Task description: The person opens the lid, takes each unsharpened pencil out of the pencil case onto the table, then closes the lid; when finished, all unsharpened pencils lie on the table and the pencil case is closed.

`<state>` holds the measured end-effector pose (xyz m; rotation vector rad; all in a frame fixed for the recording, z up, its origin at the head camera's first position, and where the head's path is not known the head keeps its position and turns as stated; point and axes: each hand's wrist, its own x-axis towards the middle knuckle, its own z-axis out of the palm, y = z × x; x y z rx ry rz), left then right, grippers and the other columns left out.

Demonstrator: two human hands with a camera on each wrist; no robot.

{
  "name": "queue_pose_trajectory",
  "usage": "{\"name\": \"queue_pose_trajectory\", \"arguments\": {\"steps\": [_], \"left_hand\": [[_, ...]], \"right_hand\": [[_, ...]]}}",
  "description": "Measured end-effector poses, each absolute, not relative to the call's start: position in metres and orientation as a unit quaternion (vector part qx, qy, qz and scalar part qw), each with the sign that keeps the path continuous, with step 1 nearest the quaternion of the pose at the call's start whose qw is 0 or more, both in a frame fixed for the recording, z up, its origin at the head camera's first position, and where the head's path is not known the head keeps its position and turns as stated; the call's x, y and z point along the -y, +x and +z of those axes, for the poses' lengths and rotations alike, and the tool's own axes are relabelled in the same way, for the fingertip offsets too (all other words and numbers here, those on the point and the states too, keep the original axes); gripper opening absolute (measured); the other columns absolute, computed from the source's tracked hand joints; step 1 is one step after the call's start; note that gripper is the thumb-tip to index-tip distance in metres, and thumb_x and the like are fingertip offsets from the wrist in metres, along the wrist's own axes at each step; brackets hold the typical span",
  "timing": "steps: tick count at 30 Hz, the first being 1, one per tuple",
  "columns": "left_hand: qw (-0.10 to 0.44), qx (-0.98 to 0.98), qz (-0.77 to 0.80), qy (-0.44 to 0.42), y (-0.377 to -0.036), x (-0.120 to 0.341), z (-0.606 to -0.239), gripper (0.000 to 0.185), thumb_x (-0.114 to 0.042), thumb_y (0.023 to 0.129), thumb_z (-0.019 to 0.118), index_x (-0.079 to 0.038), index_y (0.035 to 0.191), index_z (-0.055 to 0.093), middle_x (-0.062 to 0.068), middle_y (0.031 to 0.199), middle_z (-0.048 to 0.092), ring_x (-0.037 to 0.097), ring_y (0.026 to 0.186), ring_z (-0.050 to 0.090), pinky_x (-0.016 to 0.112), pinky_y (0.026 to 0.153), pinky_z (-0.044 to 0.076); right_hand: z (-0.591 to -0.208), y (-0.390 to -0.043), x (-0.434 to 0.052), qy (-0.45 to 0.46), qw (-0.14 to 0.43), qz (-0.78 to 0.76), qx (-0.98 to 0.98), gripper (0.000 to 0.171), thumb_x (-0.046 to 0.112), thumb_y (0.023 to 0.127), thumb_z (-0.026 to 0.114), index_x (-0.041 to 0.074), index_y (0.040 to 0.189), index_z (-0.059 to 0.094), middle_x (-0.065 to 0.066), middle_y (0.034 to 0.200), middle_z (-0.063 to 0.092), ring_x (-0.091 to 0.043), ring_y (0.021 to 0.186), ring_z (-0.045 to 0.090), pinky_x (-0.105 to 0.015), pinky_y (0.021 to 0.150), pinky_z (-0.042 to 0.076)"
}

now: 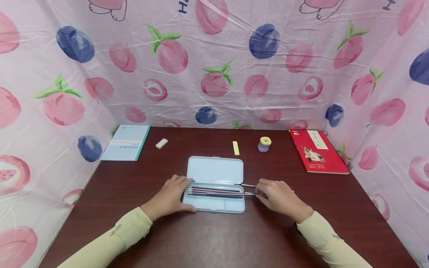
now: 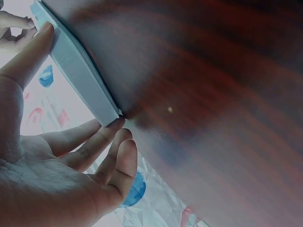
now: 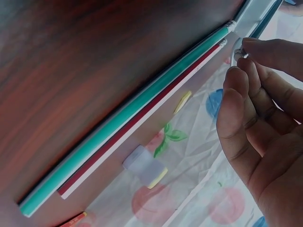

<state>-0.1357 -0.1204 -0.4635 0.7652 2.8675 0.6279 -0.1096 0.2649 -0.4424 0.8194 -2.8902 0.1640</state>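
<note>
1. Pencil case (image 1: 205, 203): we have it in the middle of the table (image 1: 214, 238), near the person, lid (image 1: 215, 170) folded back on the far side.
2. Left hand (image 1: 170, 197): on the case's left end, thumb at the near edge, fingers at the far side. We read it as gripping the case between thumb and fingers.
3. Right hand (image 1: 279, 195): just past the case's right end, thumb and fingertips pinching the end of a pencil (image 1: 249, 194) that reaches over the case's right wall.
4. Inside the case: we see pencils (image 1: 207, 190) lying lengthwise in the far compartment, ends to the left. Exact count: can't tell.
5. Right wrist view: green pencil (image 3: 118, 126) and dark red and white pencil (image 3: 144, 116) lie side by side on the table, near the right hand, metal ends toward the case.
6. Far side of table, left to right: notebook (image 1: 126, 143) marked "Gambit", white eraser (image 1: 161, 143), yellow strip (image 1: 236, 148), yellow-and-lilac object (image 1: 264, 144), red book (image 1: 316, 152).
7. Behind: we've got fruit-print cloth (image 1: 187, 108).
</note>
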Motion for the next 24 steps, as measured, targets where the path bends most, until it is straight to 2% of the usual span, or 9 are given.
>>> {"name": "queue_pose_trajectory", "arguments": {"steps": [24], "left_hand": [[0.060,-0.945,0.206,0.245,-0.135,0.119,-0.462,0.099,-0.057,0.074,0.095,-0.009,0.151,0.056,0.011,0.144,0.063,0.029,0.129,0.053,0.053,0.116,0.042]], "right_hand": [[-0.447,-0.100,-0.292,0.261,0.078,0.069,0.960,0.025,0.018,0.077,0.096,0.020,0.093,0.077,0.008,0.086,0.070,0.000,0.069,0.063,-0.025,0.069,0.060]]}}
